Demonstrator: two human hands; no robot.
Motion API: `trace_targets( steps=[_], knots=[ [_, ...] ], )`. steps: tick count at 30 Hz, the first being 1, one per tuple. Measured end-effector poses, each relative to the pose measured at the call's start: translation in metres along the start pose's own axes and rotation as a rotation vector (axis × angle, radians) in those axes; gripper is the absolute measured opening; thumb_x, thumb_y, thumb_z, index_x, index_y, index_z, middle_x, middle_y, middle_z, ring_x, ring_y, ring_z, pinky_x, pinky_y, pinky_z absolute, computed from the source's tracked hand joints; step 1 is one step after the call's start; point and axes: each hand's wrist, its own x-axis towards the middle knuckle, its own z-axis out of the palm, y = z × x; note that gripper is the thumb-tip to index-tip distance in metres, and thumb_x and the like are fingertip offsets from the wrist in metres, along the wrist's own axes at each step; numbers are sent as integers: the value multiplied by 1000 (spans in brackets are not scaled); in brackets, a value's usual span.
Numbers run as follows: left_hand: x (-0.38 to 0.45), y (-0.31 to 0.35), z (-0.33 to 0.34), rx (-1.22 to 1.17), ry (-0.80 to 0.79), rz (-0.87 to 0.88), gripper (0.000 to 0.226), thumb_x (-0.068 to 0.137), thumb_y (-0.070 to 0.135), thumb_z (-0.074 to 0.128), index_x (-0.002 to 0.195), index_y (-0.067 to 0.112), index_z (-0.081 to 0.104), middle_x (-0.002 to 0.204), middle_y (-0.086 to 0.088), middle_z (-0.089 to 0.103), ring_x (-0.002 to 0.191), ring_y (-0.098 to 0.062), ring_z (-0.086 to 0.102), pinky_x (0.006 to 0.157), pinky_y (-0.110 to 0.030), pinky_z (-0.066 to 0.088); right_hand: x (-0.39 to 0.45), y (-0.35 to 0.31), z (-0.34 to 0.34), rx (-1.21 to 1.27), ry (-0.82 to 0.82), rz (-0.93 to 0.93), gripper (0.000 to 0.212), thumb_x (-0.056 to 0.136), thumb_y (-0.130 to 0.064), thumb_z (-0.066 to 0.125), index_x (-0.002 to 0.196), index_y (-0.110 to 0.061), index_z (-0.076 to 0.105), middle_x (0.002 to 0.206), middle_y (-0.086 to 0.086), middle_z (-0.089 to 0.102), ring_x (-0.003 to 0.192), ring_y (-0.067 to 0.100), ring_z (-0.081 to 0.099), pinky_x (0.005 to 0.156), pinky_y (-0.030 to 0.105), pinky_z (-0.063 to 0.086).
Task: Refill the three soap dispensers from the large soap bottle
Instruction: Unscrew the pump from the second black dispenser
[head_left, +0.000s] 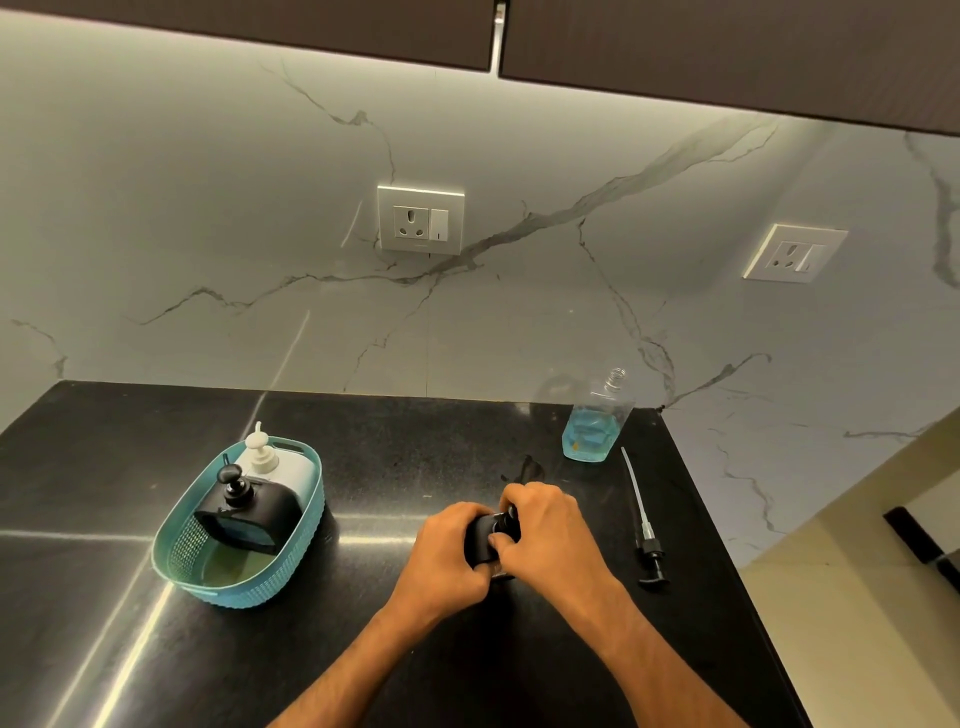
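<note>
At nine o'clock on the black countertop: a teal basket, oval, woven-look wall. Inside it, two soap dispensers, both upright with pumps on: a black dispenser toward the near side and a white dispenser right behind it at twelve o'clock, the two touching or nearly so.

At centre, toward six o'clock: a third black dispenser, standing on the counter between both hands. Left hand wrapped round its body from the nine o'clock side, fingers curled on it. Right hand clamped over the top from three o'clock, fingers and thumb curled round the pump collar. Hands pressed close together, touching at the fingertips.

At one o'clock from the hands, near the marble backsplash: a large clear soap bottle, upright, neck open, blue liquid filling only the lower part. Just beside it at four o'clock, lying flat on the counter: a loose pump, black head toward the near edge, long pale tube pointing at twelve o'clock.

On the backsplash above: two wall sockets, one at twelve o'clock, one at two o'clock.
</note>
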Motion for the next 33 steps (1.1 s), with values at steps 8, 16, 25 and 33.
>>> trace_targets(
  steps=[8,16,25,33],
  knots=[
    [2,0,3,34,-19,-21,42,67,36,75,108,28,68,98,18,67,89,-2,64,77,-19,54,1,4,-17,40,13,-4,27,77,-31,81,100,-26,67,99,-9,64,91,7,60,78,17,51],
    [8,-4,1,71,17,-62,46,68,23,83,111,26,67,101,16,67,90,-2,63,75,-10,50,5,7,-40,73,57,-12,30,75,-27,84,101,-25,70,96,-7,67,85,7,61,77,14,51],
    [20,-10,-7,96,58,-92,47,67,18,83,112,20,70,104,10,70,92,-7,64,78,-16,52,7,11,-53,109,94,39,29,71,-29,88,94,-31,69,81,-21,56,67,-5,54,55,-1,37],
    [26,-11,-10,87,97,-118,45,68,16,84,111,20,70,103,11,69,92,-5,63,79,-15,51,5,20,-60,150,127,33,33,74,-31,88,103,-31,73,93,-15,68,81,2,63,71,5,46]
  ],
)
